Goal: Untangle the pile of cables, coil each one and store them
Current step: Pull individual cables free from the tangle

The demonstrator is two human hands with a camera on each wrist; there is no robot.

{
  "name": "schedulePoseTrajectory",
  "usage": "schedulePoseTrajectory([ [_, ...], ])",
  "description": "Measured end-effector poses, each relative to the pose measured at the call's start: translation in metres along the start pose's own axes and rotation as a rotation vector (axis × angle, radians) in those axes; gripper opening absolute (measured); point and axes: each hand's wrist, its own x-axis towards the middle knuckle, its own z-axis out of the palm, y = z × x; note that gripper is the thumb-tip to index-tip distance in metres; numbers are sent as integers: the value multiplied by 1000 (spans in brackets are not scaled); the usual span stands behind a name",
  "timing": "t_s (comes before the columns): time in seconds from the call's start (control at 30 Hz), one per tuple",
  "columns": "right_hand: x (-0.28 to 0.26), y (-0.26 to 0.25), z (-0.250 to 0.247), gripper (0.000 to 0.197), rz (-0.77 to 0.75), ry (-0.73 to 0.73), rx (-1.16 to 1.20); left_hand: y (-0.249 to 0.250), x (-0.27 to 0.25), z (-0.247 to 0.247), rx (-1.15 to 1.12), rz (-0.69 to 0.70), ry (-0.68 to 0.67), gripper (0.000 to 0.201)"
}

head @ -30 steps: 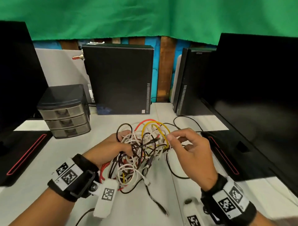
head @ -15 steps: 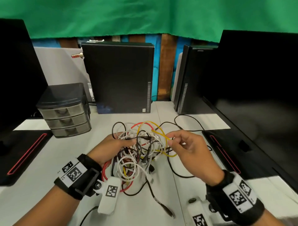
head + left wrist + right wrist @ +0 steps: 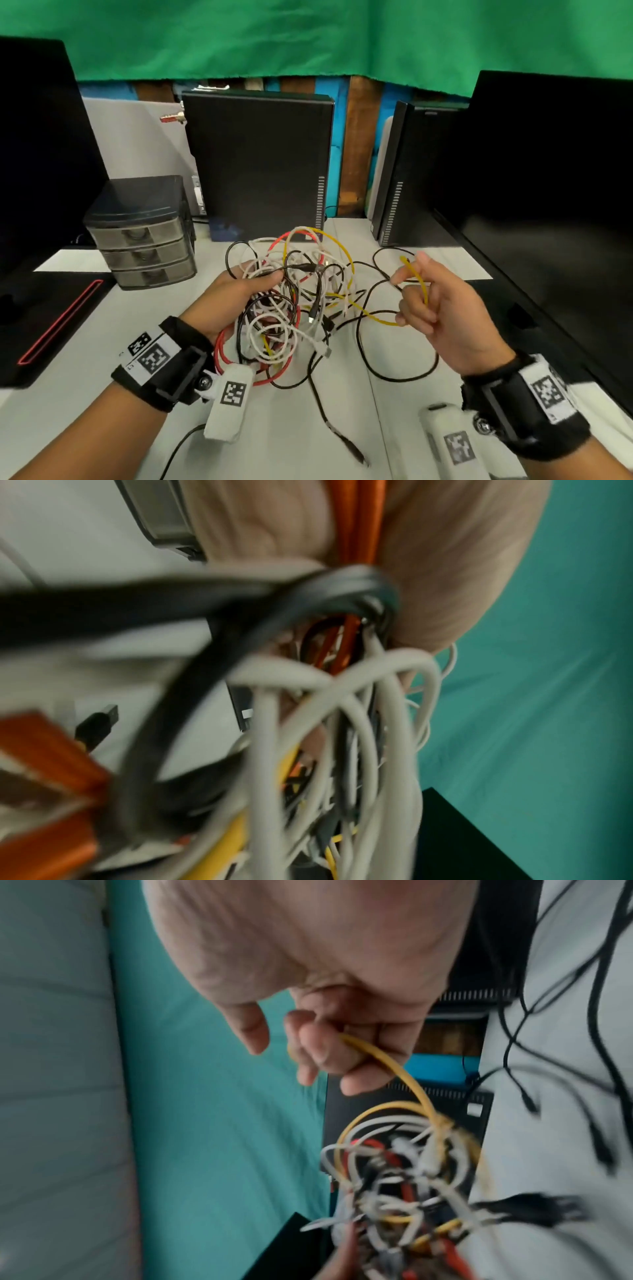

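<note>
A tangled pile of cables (image 3: pixel 294 298), white, black, red and yellow, is lifted over the white table (image 3: pixel 85 359). My left hand (image 3: pixel 236 294) grips the tangle from its left side, fingers curled through the loops; the left wrist view shows white, black and orange cables (image 3: pixel 329 723) bunched against the palm. My right hand (image 3: pixel 431 301) is off to the right of the tangle and holds a yellow cable (image 3: pixel 416 274) in its curled fingers; the yellow cable (image 3: pixel 387 1061) arcs back into the pile. A black cable (image 3: pixel 363 353) trails across the table below.
A small grey three-drawer organiser (image 3: pixel 144 236) stands at the left. Two black computer cases (image 3: pixel 260 164) (image 3: pixel 407 178) stand at the back. Black monitors (image 3: pixel 555 192) flank both sides, with a dark red-trimmed base (image 3: pixel 51 325) at the left. A black plug end (image 3: pixel 356 455) lies near the front.
My right hand has pulled the yellow cable out to the right, away from the tangle. The left hand keeps its grip on the pile, lifted slightly.
</note>
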Motion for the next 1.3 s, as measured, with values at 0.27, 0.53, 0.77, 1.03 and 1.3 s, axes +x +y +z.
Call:
schedulePoseTrajectory([
  [0.27,10,24,4,19,-68,18,-481,11,-6,-5,-166,53,13,32],
  [0.53,13,29,-8,13,-303,265,-752,12,-13,4,-98,64,-136,27],
  [0.77,-9,20,15,39,-783,121,-944,13,-23,22,278,143,-343,43],
  [1.03,-8,15,6,29,-670,42,-961,12,-30,31,419,110,-470,63],
  [1.3,-1,8,1,14,-602,279,-630,15,-22,25,358,75,-340,31],
])
